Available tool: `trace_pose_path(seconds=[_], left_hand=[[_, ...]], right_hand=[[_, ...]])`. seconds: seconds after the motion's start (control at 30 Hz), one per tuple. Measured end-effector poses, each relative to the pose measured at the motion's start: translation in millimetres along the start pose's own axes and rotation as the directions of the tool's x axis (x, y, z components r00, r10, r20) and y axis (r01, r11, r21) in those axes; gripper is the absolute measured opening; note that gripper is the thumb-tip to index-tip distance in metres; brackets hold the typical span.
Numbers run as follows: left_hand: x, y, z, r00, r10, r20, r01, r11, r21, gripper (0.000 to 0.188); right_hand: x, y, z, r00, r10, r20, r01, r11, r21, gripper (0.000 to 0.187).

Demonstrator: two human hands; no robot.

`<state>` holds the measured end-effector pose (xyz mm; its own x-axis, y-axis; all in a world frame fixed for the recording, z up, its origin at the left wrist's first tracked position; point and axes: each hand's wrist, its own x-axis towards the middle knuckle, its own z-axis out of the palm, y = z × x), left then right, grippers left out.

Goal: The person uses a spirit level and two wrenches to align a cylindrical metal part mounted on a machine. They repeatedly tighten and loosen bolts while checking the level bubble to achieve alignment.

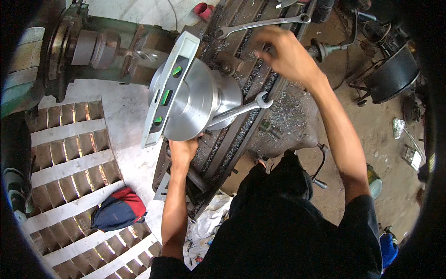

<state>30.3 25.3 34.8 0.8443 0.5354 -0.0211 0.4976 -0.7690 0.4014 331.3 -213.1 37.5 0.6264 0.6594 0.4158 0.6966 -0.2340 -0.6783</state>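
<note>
Silvery metal catches our eye in the head view: the round workpiece point(197, 104) sits on the slotted table point(237, 41), with the level point(170, 90) across its face and the short wrench point(241, 110) by its lower right side. Our left hand point(183, 151) is right at the workpiece's lower rim — its fingers run out of sight behind it, so we cannot tell their grip. Our right hand point(289, 53), well apart to the workpiece's upper right, is loosely curled — thumb parted from blurred fingers — near the long wrench point(265, 23).
</note>
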Motion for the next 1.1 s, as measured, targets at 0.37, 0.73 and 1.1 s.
trace_pose_path(seconds=[0.37,0.73,1.1], left_hand=[[4.3,24.4,-8.5,0.978,0.161,-0.13,-0.177,0.977,-0.123,0.026],[-7.6,9.1,-7.1,0.994,-0.045,0.102,0.018,0.969,0.247,0.033],[-33.9,17.9,1.6,0.988,0.123,-0.089,-0.103,0.975,0.197,0.045]], right_hand=[[35.6,91.3,-18.9,0.957,0.192,0.22,0.0,0.754,-0.657,0.063],[42.7,103.5,-60.8,0.855,0.317,0.412,-0.065,0.851,-0.521,0.037],[15.0,39.1,-54.0,0.738,0.504,-0.448,-0.201,0.798,0.568,0.031]])
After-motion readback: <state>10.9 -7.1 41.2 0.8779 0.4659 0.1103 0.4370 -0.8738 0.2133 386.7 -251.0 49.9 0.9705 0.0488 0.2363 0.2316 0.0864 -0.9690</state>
